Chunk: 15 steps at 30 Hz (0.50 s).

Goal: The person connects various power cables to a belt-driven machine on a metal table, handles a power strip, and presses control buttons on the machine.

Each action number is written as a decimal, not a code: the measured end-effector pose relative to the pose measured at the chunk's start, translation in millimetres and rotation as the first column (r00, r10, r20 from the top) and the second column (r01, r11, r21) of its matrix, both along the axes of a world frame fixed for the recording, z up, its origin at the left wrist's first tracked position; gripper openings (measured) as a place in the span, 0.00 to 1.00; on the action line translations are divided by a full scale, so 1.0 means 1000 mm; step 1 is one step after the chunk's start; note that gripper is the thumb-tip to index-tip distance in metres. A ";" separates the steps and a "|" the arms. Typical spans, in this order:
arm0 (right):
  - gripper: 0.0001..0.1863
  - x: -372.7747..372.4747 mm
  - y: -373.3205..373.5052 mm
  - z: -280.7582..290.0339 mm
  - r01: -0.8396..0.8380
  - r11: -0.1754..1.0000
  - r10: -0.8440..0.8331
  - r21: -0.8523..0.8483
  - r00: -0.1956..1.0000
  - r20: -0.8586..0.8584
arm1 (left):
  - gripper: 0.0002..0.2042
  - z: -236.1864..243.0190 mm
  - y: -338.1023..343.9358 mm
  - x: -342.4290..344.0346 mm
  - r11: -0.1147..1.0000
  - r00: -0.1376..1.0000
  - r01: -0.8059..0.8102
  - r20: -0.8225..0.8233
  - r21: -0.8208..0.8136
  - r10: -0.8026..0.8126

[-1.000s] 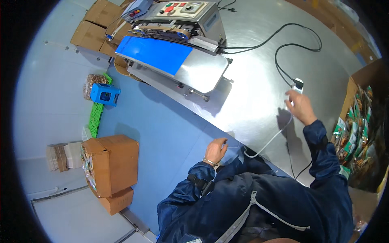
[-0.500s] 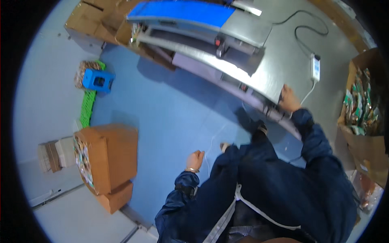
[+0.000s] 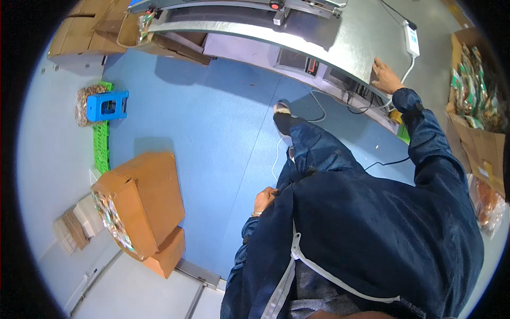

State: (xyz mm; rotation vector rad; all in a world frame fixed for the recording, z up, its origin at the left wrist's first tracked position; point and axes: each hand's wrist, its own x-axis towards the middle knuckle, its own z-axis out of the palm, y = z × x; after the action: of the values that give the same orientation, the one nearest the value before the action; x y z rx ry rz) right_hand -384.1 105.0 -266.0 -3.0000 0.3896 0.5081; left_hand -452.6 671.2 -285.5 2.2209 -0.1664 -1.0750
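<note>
My right hand (image 3: 387,80) rests on the front edge of the steel table (image 3: 357,56), fingers apart and nothing held. Beyond it on the tabletop lies a white power strip (image 3: 411,40) with a cord. My left hand (image 3: 264,201) hangs low against the front of my dark blue jacket (image 3: 361,218). Its fingers are curled closed with no object showing, and the jacket partly covers the fingertips. A machine with a red button (image 3: 275,5) stands on the far part of the table.
An open carton (image 3: 489,154) of packets is at the right. Stacked brown cartons (image 3: 154,196) stand on the blue floor at the left, with a blue stool (image 3: 108,106) and a green plastic grate (image 3: 101,146) beyond. White cable (image 3: 321,106) trails near my foot. More cartons (image 3: 79,34) fill the far left.
My view has shifted, and the table and machine now sit higher in it. One foot has stepped forward. My left hand has come in against the jacket; my right hand stays at the table edge.
</note>
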 end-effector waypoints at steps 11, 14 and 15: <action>0.24 -0.008 0.036 0.007 0.199 0.971 -0.235 0.135 0.902 0.362 | 0.12 0.030 -0.060 0.241 0.966 0.929 0.244 0.307 -0.092 -0.205; 0.20 0.008 0.057 -0.003 0.326 0.937 -0.346 0.127 0.809 0.475 | 0.12 0.056 -0.088 0.301 0.932 0.900 0.342 0.327 -0.119 -0.288; 0.19 0.014 0.064 -0.001 0.401 0.902 -0.424 0.157 0.766 0.483 | 0.12 0.068 -0.101 0.315 0.917 0.887 0.378 0.334 -0.127 -0.320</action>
State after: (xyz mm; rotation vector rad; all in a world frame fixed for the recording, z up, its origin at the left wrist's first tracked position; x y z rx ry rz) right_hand -370.1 168.9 -266.9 -2.7164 0.9339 -0.3089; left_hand -137.1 570.3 -217.3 2.2182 -0.8026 -0.8395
